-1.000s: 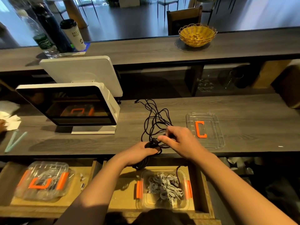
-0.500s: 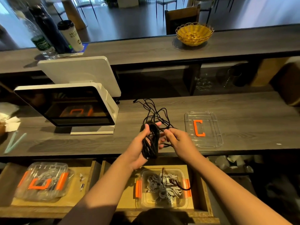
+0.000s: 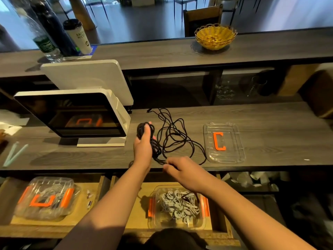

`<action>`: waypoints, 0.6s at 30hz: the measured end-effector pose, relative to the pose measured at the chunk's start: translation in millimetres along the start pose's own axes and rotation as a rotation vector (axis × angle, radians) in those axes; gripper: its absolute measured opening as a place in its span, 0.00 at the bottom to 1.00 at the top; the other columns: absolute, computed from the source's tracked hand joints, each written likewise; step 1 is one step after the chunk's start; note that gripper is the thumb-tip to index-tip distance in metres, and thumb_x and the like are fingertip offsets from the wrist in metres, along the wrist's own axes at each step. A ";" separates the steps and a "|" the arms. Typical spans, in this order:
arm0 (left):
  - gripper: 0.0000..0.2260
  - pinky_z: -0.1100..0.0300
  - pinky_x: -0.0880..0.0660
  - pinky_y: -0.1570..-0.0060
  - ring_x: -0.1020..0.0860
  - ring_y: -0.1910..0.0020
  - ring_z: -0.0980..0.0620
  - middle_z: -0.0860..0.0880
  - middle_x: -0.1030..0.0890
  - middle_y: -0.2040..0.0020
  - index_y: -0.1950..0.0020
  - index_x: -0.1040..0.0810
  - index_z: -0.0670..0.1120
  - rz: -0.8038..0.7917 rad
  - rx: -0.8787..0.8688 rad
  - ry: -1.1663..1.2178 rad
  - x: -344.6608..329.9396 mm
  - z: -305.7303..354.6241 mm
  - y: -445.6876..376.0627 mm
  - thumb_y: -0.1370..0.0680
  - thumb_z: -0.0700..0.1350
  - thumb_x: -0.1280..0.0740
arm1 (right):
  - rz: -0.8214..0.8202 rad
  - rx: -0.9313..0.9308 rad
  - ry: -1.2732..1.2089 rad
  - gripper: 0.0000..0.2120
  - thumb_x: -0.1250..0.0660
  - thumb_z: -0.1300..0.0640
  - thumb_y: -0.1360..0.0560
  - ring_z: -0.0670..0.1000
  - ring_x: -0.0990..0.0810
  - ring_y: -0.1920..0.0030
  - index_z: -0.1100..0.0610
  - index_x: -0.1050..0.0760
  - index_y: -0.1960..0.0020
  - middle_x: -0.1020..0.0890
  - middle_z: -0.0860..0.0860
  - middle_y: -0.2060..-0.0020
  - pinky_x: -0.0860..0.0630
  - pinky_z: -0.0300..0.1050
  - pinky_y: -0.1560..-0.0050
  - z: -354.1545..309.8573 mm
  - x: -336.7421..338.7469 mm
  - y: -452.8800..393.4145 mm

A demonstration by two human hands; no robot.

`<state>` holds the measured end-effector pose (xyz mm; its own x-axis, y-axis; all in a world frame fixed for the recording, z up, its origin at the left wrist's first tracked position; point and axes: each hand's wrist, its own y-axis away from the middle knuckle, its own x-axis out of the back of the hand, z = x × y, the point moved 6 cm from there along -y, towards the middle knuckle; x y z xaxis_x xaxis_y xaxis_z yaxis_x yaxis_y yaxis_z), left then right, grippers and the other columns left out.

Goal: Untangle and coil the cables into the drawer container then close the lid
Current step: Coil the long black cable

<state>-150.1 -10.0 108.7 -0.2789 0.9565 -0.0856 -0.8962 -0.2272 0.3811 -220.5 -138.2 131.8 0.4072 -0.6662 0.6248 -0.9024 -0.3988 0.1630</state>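
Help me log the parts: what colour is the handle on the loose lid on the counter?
Orange, on the clear lid; the head view shows it plainly.

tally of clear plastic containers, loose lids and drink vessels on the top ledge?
Clear plastic containers with orange clips: 2, the lidded container in the left drawer and the open container of grey coiled cables in the right drawer
Loose clear lids with an orange handle: 1, the lid on the counter
Drink vessels on the ledge: 3, clear water bottle, dark bottle, white lidded cup
Total: 6

Dark wood desk (image 3: 252,114), raised ledge (image 3: 162,51) at 12 o'clock; chair (image 3: 201,18) beyond on glossy floor (image 3: 144,20).
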 end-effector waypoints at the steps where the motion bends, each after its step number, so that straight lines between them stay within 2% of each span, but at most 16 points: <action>1: 0.14 0.57 0.26 0.59 0.23 0.58 0.52 0.49 0.21 0.56 0.41 0.22 0.53 -0.066 -0.062 -0.176 -2.7 3.9 -0.4 0.18 0.60 0.39 | 0.010 0.013 0.007 0.13 0.41 0.50 0.17 0.50 0.23 0.61 0.56 0.23 0.53 0.20 0.52 0.62 0.26 0.52 0.58 -3.7 6.5 0.4; 4: 0.12 0.57 0.25 0.51 0.22 0.51 0.49 0.50 0.19 0.55 0.42 0.21 0.58 -0.380 -0.114 -0.511 -16.9 5.8 9.0 0.18 0.60 0.41 | 0.093 0.066 0.041 0.08 0.40 0.51 0.18 0.46 0.23 0.61 0.52 0.25 0.52 0.21 0.47 0.61 0.25 0.45 0.58 -10.9 31.9 -0.5; 6: 0.19 0.56 0.24 0.44 0.20 0.44 0.50 0.48 0.17 0.48 0.43 0.20 0.56 -0.549 -0.054 -0.562 -24.5 3.6 23.9 0.19 0.66 0.44 | 0.185 0.114 0.066 0.07 0.38 0.49 0.19 0.44 0.22 0.58 0.51 0.24 0.50 0.20 0.45 0.58 0.24 0.43 0.55 -11.8 49.1 -2.3; 7: 0.25 0.56 0.23 0.43 0.19 0.44 0.51 0.48 0.17 0.48 0.43 0.20 0.56 -0.620 -0.012 -0.575 -27.5 1.6 31.3 0.21 0.70 0.48 | 0.225 0.129 0.069 0.09 0.36 0.47 0.21 0.44 0.22 0.57 0.52 0.23 0.49 0.20 0.46 0.57 0.23 0.43 0.55 -11.0 55.6 -2.5; 8: 0.29 0.59 0.22 0.46 0.18 0.49 0.53 0.49 0.17 0.49 0.43 0.22 0.56 -0.679 0.035 -0.588 -29.3 -1.1 38.6 0.24 0.72 0.52 | 0.269 0.131 0.054 0.11 0.34 0.45 0.23 0.44 0.21 0.57 0.52 0.24 0.50 0.20 0.45 0.58 0.22 0.41 0.56 -9.5 61.1 -2.0; 9: 0.30 0.63 0.21 0.54 0.18 0.56 0.55 0.49 0.17 0.53 0.42 0.24 0.55 -0.743 0.097 -0.571 -30.6 -4.9 45.2 0.27 0.73 0.53 | 0.321 0.122 0.021 0.12 0.32 0.45 0.25 0.43 0.21 0.59 0.52 0.25 0.51 0.21 0.45 0.59 0.23 0.38 0.59 -7.4 66.4 -1.0; 10: 0.31 0.65 0.22 0.61 0.20 0.62 0.57 0.49 0.18 0.56 0.40 0.26 0.53 -0.807 0.187 -0.512 -31.1 -9.2 51.9 0.28 0.73 0.50 | 0.377 0.107 -0.025 0.12 0.29 0.45 0.27 0.41 0.23 0.61 0.52 0.27 0.53 0.22 0.44 0.61 0.24 0.35 0.62 -4.9 71.5 0.4; 12: 0.31 0.66 0.25 0.68 0.23 0.68 0.57 0.49 0.20 0.60 0.37 0.30 0.48 -0.905 0.320 -0.374 -30.5 -16.0 58.4 0.27 0.71 0.37 | 0.474 0.082 -0.151 0.13 0.25 0.50 0.28 0.41 0.26 0.65 0.52 0.29 0.56 0.25 0.43 0.64 0.28 0.33 0.65 1.6 77.7 2.2; 13: 0.29 0.66 0.25 0.69 0.24 0.68 0.57 0.49 0.21 0.61 0.37 0.30 0.46 -0.925 0.326 -0.336 -30.7 -18.0 58.1 0.27 0.66 0.32 | 0.505 0.075 -0.226 0.13 0.25 0.51 0.28 0.41 0.27 0.66 0.52 0.29 0.57 0.25 0.43 0.65 0.28 0.33 0.64 4.6 78.6 2.8; 15: 0.23 0.64 0.24 0.68 0.23 0.67 0.54 0.46 0.19 0.60 0.38 0.29 0.44 -0.856 0.261 -0.283 -32.7 -18.0 55.2 0.25 0.57 0.31 | 0.541 0.043 -0.325 0.11 0.27 0.51 0.26 0.41 0.28 0.66 0.54 0.27 0.57 0.25 0.45 0.66 0.28 0.36 0.64 12.6 73.7 2.9; 16: 0.23 0.62 0.23 0.66 0.20 0.64 0.51 0.44 0.18 0.58 0.37 0.28 0.43 -0.792 0.231 -0.231 -33.9 -16.1 53.5 0.25 0.55 0.32 | 0.551 0.009 -0.348 0.10 0.29 0.49 0.25 0.42 0.27 0.65 0.54 0.26 0.57 0.25 0.47 0.66 0.27 0.42 0.63 16.3 69.1 3.3; 18: 0.24 0.57 0.19 0.56 0.17 0.50 0.43 0.39 0.16 0.47 0.33 0.25 0.42 -0.698 0.187 -0.080 -35.2 -15.1 50.9 0.23 0.56 0.34 | 0.543 -0.060 -0.415 0.11 0.33 0.45 0.23 0.46 0.24 0.64 0.52 0.25 0.54 0.23 0.49 0.64 0.23 0.48 0.62 21.9 58.1 5.0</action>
<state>-191.1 -58.0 117.2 0.3686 0.8794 -0.3014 -0.7801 0.4690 0.4141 -198.3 -192.7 152.1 -0.0963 -0.9531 0.2871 -0.9953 0.0882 -0.0412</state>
